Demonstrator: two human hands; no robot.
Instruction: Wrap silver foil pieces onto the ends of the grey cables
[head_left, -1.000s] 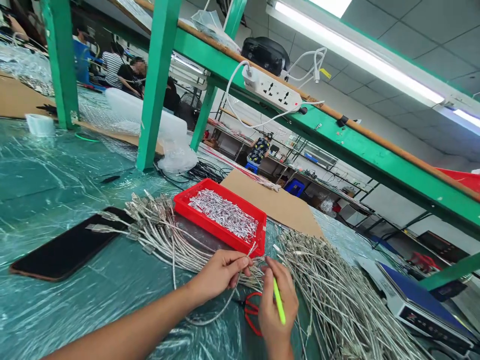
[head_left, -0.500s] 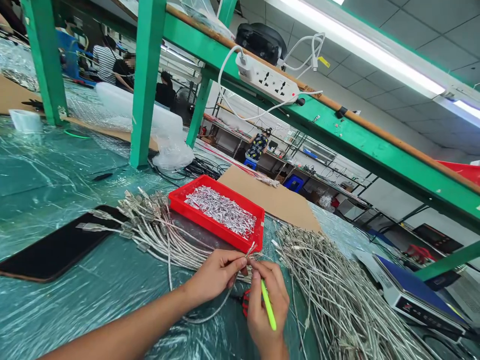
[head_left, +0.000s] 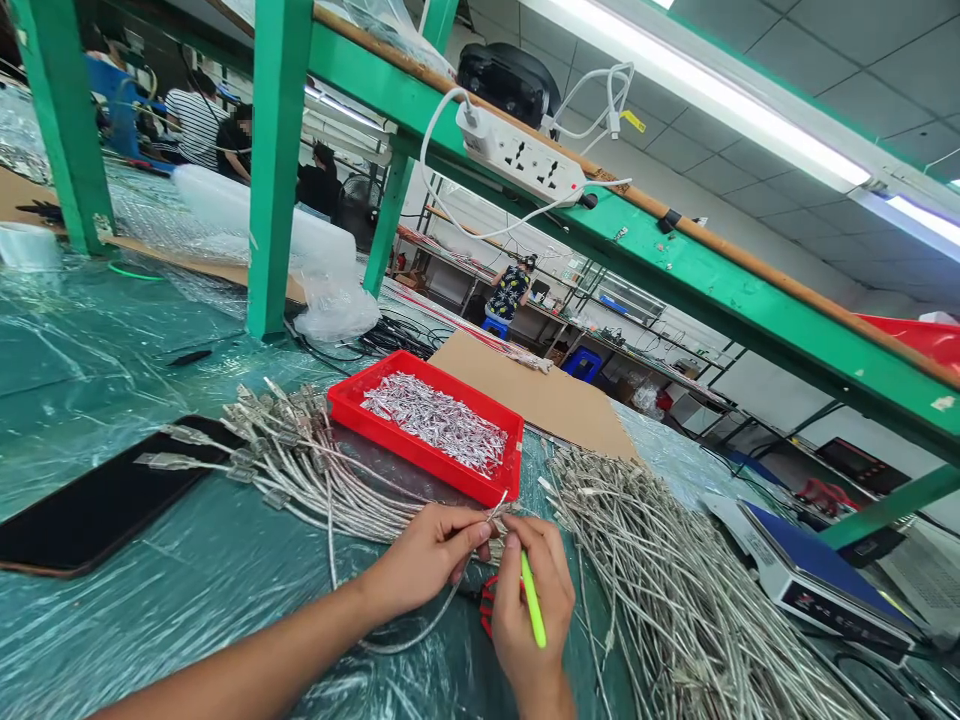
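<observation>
My left hand (head_left: 431, 560) pinches the end of a grey cable (head_left: 420, 636) in front of the red tray (head_left: 420, 461). Right beside it, my right hand (head_left: 536, 590) is closed around a bright yellow-green pen-like tool (head_left: 533, 602), its fingertips close to the cable end. The tool's tip is hidden by the fingers. Small silvery pieces (head_left: 439, 420) fill the tray. A bundle of cables (head_left: 300, 450) with connectors lies left of the tray, and a larger cable pile (head_left: 675, 570) lies to the right. Something with red handles (head_left: 487, 603) lies partly behind my right hand.
A black phone-like slab (head_left: 97, 500) lies at the left. Cardboard (head_left: 536, 395) sits behind the tray. A scale (head_left: 817, 580) stands at the right. A green shelf frame (head_left: 274, 180) carries a power strip (head_left: 521, 160). Several people are in the background.
The view has shifted slightly, so the surroundings appear a little further left. Both hands keep nearly the same pose, and the tool remains in my right hand.
</observation>
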